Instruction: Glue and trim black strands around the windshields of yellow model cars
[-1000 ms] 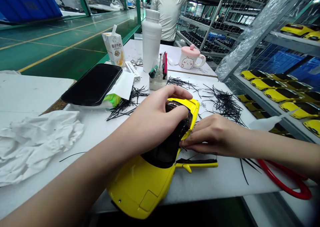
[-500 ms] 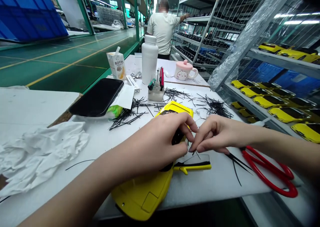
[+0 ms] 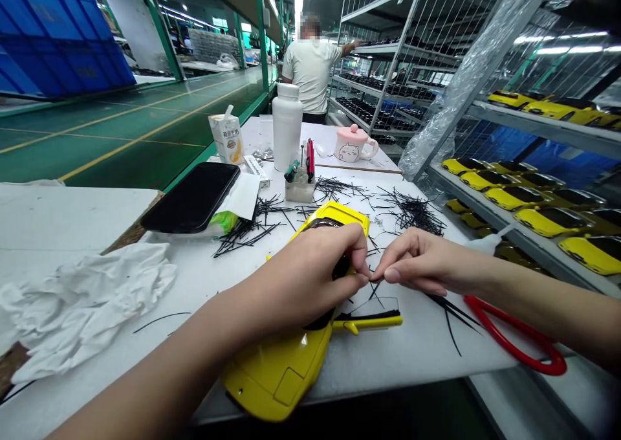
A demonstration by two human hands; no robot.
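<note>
Yellow car (image 3: 279, 382) with its door (image 3: 376, 322) open

The car sits at lower centre of the frame, door jutting right. Over it, the left hand (image 3: 327, 262) has thumb and forefinger close together; whether they grip anything I cannot tell. Just beside, at centre right, the right hand (image 3: 422, 262) presses thumb and forefinger together, anything between too small to tell. Black strips (image 3: 416, 212) lie beyond; a red handle (image 3: 557, 366) is at lower right
</note>
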